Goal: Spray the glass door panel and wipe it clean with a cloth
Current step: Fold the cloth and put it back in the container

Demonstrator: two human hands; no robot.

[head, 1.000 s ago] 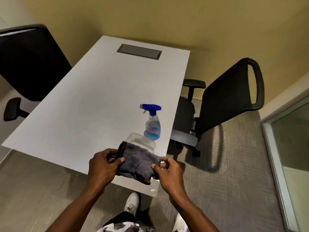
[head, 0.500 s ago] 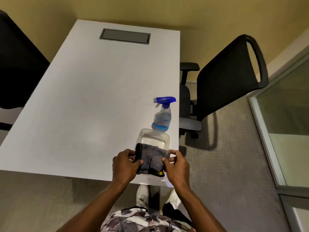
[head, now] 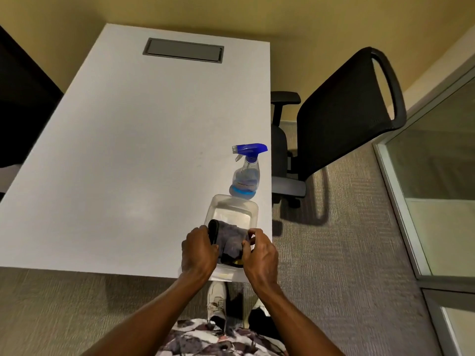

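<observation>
Prep step: cloth [head: 231,240] in both hands over the clear tub [head: 231,209], table [head: 128,150] corner at 6 o'clock. Left hand [head: 199,250] and right hand [head: 261,253] pinch its opposite ends, fingers closed on fabric. Spray bottle [head: 245,173] stands untouched just beyond at 12. Glass door panel [head: 437,176] at 3 o'clock, dry by the look. Next, likely: free one hand for the bottle.

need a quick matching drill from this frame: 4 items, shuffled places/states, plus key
Items:
1. spray bottle
2. cloth
3. clear container
4. office chair

Places or states:
A. on the carpet, beside the table's right edge
B. held between left hand and right hand
C. upright on the table, blue trigger head on top
D. on the table's near right corner, under the cloth

Pairs: 1-C, 2-B, 3-D, 4-A
</observation>
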